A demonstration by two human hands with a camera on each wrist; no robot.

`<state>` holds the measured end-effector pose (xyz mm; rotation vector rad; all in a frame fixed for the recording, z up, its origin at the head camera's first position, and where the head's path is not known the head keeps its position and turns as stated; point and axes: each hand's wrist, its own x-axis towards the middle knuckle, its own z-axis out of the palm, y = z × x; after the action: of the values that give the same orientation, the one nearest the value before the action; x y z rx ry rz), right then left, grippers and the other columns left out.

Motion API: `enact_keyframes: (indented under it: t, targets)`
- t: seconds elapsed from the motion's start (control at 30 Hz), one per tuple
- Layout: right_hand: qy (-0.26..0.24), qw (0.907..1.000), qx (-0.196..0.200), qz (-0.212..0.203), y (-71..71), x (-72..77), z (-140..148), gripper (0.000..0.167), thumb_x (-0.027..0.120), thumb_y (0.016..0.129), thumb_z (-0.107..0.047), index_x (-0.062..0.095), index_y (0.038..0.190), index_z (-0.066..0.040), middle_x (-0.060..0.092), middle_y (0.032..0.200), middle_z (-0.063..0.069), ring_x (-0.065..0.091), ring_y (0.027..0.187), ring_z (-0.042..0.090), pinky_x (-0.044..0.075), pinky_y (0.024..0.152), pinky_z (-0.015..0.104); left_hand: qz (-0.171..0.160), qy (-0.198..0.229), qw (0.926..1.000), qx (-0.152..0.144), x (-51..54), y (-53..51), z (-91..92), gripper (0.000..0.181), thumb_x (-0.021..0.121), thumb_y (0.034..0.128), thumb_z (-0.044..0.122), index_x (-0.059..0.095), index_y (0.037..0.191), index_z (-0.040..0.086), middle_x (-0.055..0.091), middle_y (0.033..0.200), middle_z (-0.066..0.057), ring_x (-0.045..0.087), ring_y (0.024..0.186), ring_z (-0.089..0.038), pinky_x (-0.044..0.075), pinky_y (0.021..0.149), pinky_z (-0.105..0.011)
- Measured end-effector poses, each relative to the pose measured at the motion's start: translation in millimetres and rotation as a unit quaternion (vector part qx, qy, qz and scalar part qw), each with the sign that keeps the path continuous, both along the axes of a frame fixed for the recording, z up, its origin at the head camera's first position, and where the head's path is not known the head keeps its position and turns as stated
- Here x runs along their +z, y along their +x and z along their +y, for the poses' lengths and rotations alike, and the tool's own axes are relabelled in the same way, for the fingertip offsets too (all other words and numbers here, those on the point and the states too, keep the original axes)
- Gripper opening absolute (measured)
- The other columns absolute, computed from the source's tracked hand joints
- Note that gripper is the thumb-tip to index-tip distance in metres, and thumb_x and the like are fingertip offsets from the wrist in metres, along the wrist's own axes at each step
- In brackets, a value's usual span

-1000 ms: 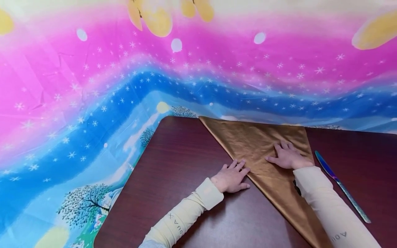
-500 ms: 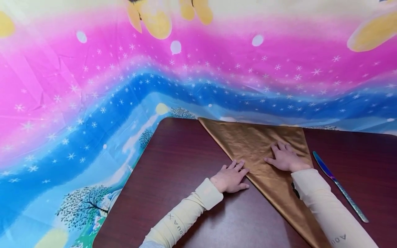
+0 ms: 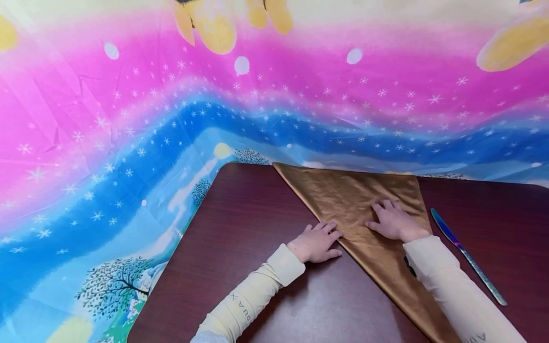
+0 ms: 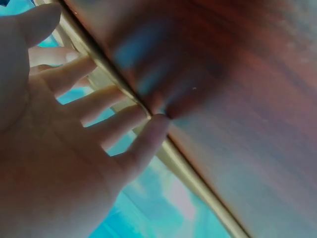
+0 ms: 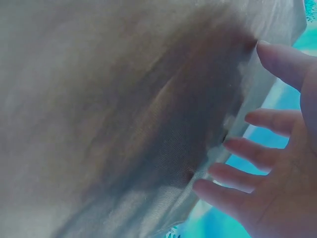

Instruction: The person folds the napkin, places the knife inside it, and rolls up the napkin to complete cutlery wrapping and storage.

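A shiny golden-brown cloth (image 3: pixel 356 200), folded into a triangle, lies on the dark red-brown table (image 3: pixel 240 214). Its long folded edge slants from the far side down to the lower right. With fingers spread, my left hand (image 3: pixel 315 243) touches that edge at its middle; the left wrist view shows the fingertips of this hand (image 4: pixel 74 134) along the fold. Farther right, my right hand (image 3: pixel 394 221) rests on the cloth, fingers apart. The right wrist view has its fingertips touching the cloth (image 5: pixel 124 109). Neither hand grips anything.
Right of the cloth lies a table knife (image 3: pixel 467 257) with a bluish, iridescent blade, its handle toward me. Behind the table hangs a pink and blue patterned backdrop (image 3: pixel 257 95). The table's rounded left corner shows at the far left.
Both hands keep almost the same places on the cloth. The left hand has shifted very slightly left, and the right fingers have drawn a little nearer. The whole view has drifted slightly.
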<state>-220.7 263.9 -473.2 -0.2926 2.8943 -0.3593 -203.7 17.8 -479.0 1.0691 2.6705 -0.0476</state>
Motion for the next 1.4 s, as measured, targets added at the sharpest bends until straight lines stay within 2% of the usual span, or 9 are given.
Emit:
enact_keyframes:
  t: [0.23, 0.37, 0.5, 0.6, 0.67, 0.93, 1.23, 1.33, 1.4]
  targets:
    - [0.009, 0.9999, 0.01, 0.01, 11.9, 5.2, -1.7, 0.067, 0.058, 0.094, -0.041, 0.043, 0.141, 0.004, 0.04, 0.132, 0.036, 0.034, 0.121, 0.055, 0.039, 0.091, 0.066, 0.002, 0.031, 0.9994, -0.017, -5.3, -7.4, -6.1, 0.053, 0.048, 0.0974, 0.049, 0.041, 0.145, 0.027, 0.032, 0.156, 0.005, 0.031, 0.143, -0.017, 0.035, 0.109, -0.048]
    - [0.011, 0.9997, 0.022, 0.005, 19.2, 11.4, -5.9, 0.058, 0.058, 0.093, -0.042, 0.053, 0.13, 0.002, 0.049, 0.127, 0.034, 0.044, 0.118, 0.053, 0.043, 0.088, 0.062, -0.002, 0.043, 0.9988, -0.022, -5.8, -11.7, -8.9, 0.052, 0.048, 0.0978, 0.047, 0.044, 0.144, 0.023, 0.034, 0.155, 0.005, 0.032, 0.142, -0.018, 0.036, 0.109, -0.049]
    - [-0.012, 0.9987, 0.042, -0.026, 28.4, 18.2, -12.1, 0.038, 0.059, 0.093, -0.04, 0.061, 0.11, -0.005, 0.065, 0.102, 0.015, 0.063, 0.09, 0.031, 0.049, 0.073, 0.046, -0.002, 0.047, 0.9986, -0.024, -5.2, -12.4, -10.7, 0.05, 0.05, 0.0975, 0.046, 0.047, 0.142, 0.023, 0.035, 0.155, 0.005, 0.033, 0.142, -0.018, 0.037, 0.108, -0.049]
    - [-0.026, 0.997, 0.06, -0.043, 39.4, 22.3, -17.6, 0.026, 0.061, 0.093, -0.038, 0.06, 0.094, -0.012, 0.061, 0.079, -0.001, 0.055, 0.067, 0.013, 0.044, 0.06, 0.034, -0.003, 0.051, 0.9984, -0.024, -4.7, -12.0, -11.4, 0.049, 0.05, 0.0973, 0.046, 0.048, 0.141, 0.023, 0.036, 0.155, 0.004, 0.034, 0.141, -0.018, 0.037, 0.107, -0.05]
    - [-0.033, 0.9959, 0.063, -0.055, 48.6, 25.3, -21.6, 0.025, 0.062, 0.092, -0.038, 0.058, 0.085, -0.015, 0.055, 0.07, -0.005, 0.048, 0.06, 0.01, 0.039, 0.057, 0.03, -0.005, 0.054, 0.9982, -0.026, -4.6, -12.1, -11.8, 0.049, 0.05, 0.0974, 0.045, 0.048, 0.141, 0.023, 0.036, 0.155, 0.004, 0.034, 0.142, -0.018, 0.037, 0.107, -0.05]
    - [-0.032, 0.9899, 0.056, -0.126, 81.7, 28.2, -30.8, 0.037, 0.073, 0.08, -0.045, 0.053, 0.068, -0.016, 0.05, 0.063, -0.005, 0.045, 0.057, 0.011, 0.037, 0.055, 0.028, -0.014, 0.054, 0.998, -0.03, -5.4, -14.5, -11.9, 0.05, 0.049, 0.0984, 0.044, 0.045, 0.144, 0.024, 0.035, 0.155, 0.005, 0.032, 0.143, -0.018, 0.035, 0.11, -0.05]
    - [-0.018, 0.9932, 0.073, -0.088, 102.3, 12.2, -25.7, 0.039, 0.084, 0.065, -0.036, 0.05, 0.061, -0.016, 0.047, 0.057, -0.008, 0.043, 0.055, 0.008, 0.038, 0.055, 0.025, -0.023, 0.068, 0.9967, -0.036, -3.9, -16.9, -12.8, 0.049, 0.049, 0.0994, 0.039, 0.044, 0.145, 0.023, 0.036, 0.154, 0.004, 0.032, 0.143, -0.017, 0.034, 0.111, -0.05]
    - [-0.013, 0.9931, 0.06, -0.1, 106.3, 10.0, -26.1, 0.039, 0.084, 0.066, -0.032, 0.049, 0.065, -0.016, 0.047, 0.06, -0.006, 0.044, 0.058, 0.011, 0.039, 0.057, 0.027, -0.022, 0.082, 0.9956, -0.038, -3.2, -21.1, -16.3, 0.046, 0.049, 0.0994, 0.033, 0.046, 0.144, 0.021, 0.038, 0.154, 0.002, 0.034, 0.142, -0.018, 0.035, 0.111, -0.049]
    - [-0.007, 0.9929, 0.053, -0.107, 109.0, 10.0, -27.3, 0.037, 0.084, 0.067, -0.031, 0.049, 0.066, -0.016, 0.048, 0.061, -0.004, 0.044, 0.06, 0.013, 0.039, 0.058, 0.029, -0.003, 0.092, 0.995, -0.039, -3.0, -26.1, -19.3, 0.043, 0.051, 0.0979, 0.029, 0.05, 0.14, 0.02, 0.043, 0.149, 0.0, 0.04, 0.137, -0.018, 0.038, 0.107, -0.045]
